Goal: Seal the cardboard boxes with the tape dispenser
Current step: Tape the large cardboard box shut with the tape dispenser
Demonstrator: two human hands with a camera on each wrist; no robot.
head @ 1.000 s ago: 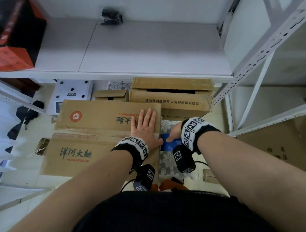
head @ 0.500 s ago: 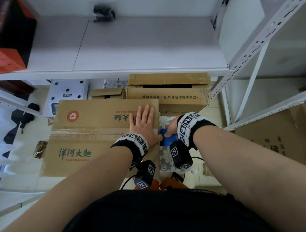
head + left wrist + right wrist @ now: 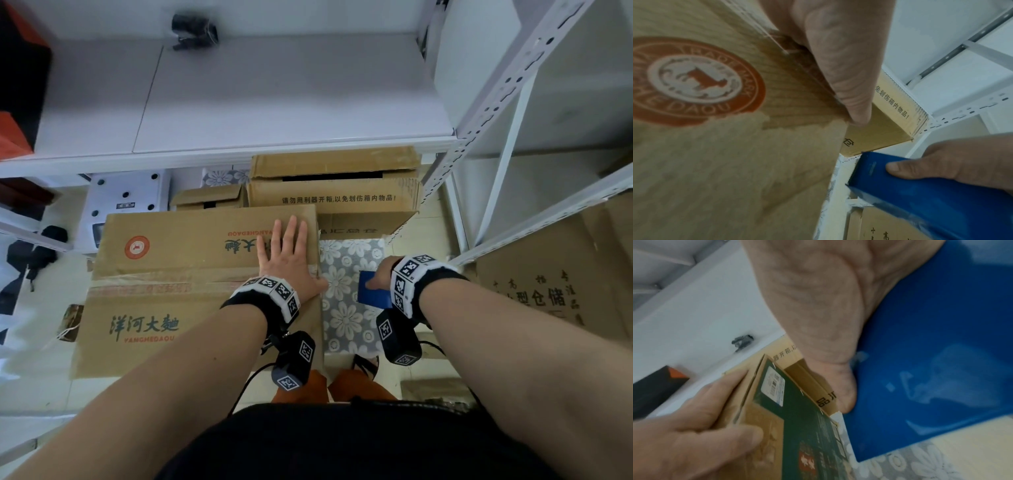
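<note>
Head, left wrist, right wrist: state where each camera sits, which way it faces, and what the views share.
Head: worn on the head, facing down over both forearms; left hand flat on the cardboard box, right hand with its grip on the blue tape dispenser.
Left wrist: under the left wrist, facing along the fingers on the box top.
Right wrist: under the right wrist, facing along the palm.
Shared: both wrist views show the dispenser, the box and the opposite hand.
</note>
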